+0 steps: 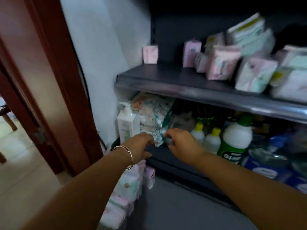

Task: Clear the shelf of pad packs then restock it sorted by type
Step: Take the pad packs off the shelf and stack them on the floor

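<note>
Several pink, white and mint pad packs [222, 63] stand and lie on the dark upper shelf [174, 82], mostly towards its right; one small pink pack [150, 54] stands alone at the left. On the lower shelf a large patterned white-and-teal pack [154, 113] leans forward. My left hand [141, 146], a bangle on its wrist, and my right hand [181, 144] meet at that pack's bottom corner with fingers curled on its edge. A heap of pad packs [126, 188] lies below my left wrist, beside the shelf's base.
A white pump bottle [127, 123] stands left of the patterned pack. To the right stand yellow-capped bottles [211, 140], a green-and-white bottle [235, 138] and blue-wrapped goods [269, 165]. A brown door frame [54, 97] and a white wall border the shelf on the left.
</note>
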`<action>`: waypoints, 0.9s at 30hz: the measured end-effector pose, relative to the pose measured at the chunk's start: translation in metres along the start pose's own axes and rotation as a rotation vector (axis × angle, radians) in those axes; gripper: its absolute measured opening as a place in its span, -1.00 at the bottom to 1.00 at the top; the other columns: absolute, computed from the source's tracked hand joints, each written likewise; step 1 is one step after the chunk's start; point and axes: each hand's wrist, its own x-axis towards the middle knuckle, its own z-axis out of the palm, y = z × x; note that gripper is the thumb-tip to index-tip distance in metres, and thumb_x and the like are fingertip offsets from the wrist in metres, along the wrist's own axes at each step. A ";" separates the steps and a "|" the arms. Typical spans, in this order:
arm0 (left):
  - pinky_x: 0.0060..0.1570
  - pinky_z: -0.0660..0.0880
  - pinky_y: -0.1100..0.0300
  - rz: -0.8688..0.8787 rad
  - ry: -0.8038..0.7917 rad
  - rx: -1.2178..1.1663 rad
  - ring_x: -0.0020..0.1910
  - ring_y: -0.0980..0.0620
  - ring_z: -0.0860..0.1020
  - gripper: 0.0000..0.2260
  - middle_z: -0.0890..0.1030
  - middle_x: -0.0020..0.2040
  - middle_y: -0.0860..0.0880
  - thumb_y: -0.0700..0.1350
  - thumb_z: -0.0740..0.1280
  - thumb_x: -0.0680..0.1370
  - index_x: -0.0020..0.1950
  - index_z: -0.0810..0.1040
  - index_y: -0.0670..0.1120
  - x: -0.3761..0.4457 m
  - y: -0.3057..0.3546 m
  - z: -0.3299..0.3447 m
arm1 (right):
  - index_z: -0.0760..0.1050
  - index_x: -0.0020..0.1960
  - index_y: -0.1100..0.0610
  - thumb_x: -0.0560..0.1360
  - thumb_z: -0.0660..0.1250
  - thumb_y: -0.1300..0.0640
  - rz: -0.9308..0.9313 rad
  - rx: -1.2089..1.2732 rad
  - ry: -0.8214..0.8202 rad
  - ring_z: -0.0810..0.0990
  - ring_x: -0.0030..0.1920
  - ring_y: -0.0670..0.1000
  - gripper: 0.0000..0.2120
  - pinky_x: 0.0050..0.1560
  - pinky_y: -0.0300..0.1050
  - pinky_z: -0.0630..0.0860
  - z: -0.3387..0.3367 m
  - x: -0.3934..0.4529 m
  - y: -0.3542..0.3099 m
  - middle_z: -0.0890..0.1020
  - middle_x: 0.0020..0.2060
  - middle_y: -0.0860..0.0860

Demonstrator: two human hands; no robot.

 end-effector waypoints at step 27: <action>0.28 0.35 -0.10 0.077 0.328 -0.181 0.31 -0.19 0.32 -0.32 0.28 0.36 -0.13 0.21 0.39 0.40 0.39 0.23 -0.04 0.207 0.274 -0.108 | 0.11 0.49 0.15 0.38 0.22 -0.41 0.746 -0.257 0.110 0.19 0.43 0.22 -0.10 0.38 0.18 0.23 -0.274 -0.027 0.160 0.22 0.43 0.12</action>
